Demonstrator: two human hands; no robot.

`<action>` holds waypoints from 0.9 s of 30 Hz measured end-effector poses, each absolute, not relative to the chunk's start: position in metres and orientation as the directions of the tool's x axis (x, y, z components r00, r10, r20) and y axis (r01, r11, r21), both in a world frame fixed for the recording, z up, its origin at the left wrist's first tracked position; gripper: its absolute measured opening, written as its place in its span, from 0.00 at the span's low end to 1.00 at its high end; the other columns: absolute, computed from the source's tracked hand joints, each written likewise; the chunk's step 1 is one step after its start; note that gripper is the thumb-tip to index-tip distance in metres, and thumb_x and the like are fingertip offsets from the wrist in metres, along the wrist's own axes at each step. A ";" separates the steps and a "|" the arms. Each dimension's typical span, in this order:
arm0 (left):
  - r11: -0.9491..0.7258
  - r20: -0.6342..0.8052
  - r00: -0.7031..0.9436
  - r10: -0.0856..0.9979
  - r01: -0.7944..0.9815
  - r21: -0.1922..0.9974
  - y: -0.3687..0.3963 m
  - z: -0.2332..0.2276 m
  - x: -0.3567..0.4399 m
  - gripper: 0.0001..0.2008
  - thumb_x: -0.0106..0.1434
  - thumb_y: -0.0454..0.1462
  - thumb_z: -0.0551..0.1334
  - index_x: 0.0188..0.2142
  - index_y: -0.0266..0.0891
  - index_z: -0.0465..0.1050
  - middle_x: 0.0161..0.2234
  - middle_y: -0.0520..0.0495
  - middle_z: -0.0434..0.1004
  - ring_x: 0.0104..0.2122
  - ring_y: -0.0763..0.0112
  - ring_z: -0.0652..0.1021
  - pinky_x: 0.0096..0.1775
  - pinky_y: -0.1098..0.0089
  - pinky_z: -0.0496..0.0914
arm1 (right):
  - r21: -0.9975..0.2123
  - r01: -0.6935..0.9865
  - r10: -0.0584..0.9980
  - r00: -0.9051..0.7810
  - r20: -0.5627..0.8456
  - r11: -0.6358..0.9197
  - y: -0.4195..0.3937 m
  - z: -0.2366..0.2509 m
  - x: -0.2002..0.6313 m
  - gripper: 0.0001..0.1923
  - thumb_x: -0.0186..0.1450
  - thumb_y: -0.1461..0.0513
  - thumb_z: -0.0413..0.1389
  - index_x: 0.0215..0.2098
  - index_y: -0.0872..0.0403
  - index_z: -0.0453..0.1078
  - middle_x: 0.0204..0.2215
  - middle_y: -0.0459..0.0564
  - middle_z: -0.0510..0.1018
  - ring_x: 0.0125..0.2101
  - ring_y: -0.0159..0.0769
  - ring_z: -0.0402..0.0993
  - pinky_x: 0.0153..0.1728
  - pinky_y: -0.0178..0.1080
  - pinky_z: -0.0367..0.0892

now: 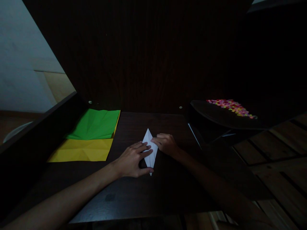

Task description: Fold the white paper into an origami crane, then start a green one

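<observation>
A white sheet of paper folded into a narrow diamond [148,135] lies on the dark wooden tabletop, with a crease down its middle. My left hand [136,158] rests over its left side, fingers spread and lying on the paper, the thumb close to the lower tip. On the right edge of the diamond is my right hand [165,142], its fingers curled and the index finger and thumb at the paper. Whether those right fingers pinch an edge or only press on it is hard to see in the dim light.
Left of the hands lie a creased green sheet [96,124] and a yellow sheet [81,150], partly overlapping. A dark raised surface [211,113] at the right carries a string of colourful flowers [231,107]. A dark upright panel [144,57] stands behind, and a dark side board [38,124] borders the left.
</observation>
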State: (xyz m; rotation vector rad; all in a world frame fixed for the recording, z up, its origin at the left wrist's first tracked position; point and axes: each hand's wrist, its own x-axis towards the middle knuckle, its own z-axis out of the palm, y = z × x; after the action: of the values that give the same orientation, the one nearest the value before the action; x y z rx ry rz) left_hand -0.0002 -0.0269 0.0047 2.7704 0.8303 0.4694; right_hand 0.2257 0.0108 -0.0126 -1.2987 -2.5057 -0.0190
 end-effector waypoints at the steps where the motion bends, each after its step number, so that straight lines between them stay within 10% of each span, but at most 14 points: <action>1: -0.818 0.242 0.789 0.565 0.497 0.288 -0.027 0.004 0.000 0.34 0.58 0.57 0.62 0.56 0.38 0.70 0.56 0.38 0.71 0.58 0.48 0.69 0.58 0.48 0.63 | -0.116 0.782 0.777 -0.570 0.268 0.613 0.011 -0.012 0.227 0.21 0.73 0.57 0.45 0.36 0.54 0.79 0.25 0.49 0.76 0.29 0.33 0.70 0.30 0.34 0.57; 12: -0.827 0.263 0.792 0.551 0.478 0.296 -0.028 0.003 -0.001 0.35 0.58 0.55 0.62 0.58 0.37 0.67 0.56 0.37 0.72 0.59 0.50 0.69 0.59 0.49 0.63 | 0.056 0.786 0.788 -0.615 -0.024 0.615 -0.006 0.017 0.223 0.20 0.71 0.55 0.50 0.55 0.59 0.69 0.41 0.59 0.80 0.42 0.44 0.75 0.37 0.38 0.60; 20: -0.827 0.275 0.789 0.549 0.467 0.313 -0.027 0.002 -0.001 0.34 0.59 0.56 0.61 0.58 0.39 0.67 0.57 0.38 0.71 0.58 0.49 0.69 0.59 0.49 0.62 | -0.010 0.747 0.747 -0.663 0.039 0.664 -0.010 0.011 0.224 0.13 0.71 0.61 0.49 0.43 0.54 0.75 0.37 0.53 0.81 0.39 0.39 0.75 0.36 0.38 0.59; 27: -0.833 0.289 0.790 0.541 0.457 0.311 -0.028 0.001 -0.001 0.34 0.59 0.55 0.62 0.58 0.38 0.68 0.56 0.36 0.71 0.58 0.49 0.69 0.59 0.48 0.63 | 0.069 0.828 0.831 -0.556 -0.028 0.556 -0.010 0.010 0.226 0.20 0.71 0.53 0.49 0.58 0.48 0.68 0.41 0.55 0.81 0.43 0.46 0.74 0.39 0.42 0.60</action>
State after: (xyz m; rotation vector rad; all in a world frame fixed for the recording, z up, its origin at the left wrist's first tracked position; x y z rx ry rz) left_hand -0.0011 -0.0276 0.0007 2.7552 0.7791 0.5454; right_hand 0.2259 -0.0105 0.0098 -1.5052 -2.8215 -0.0770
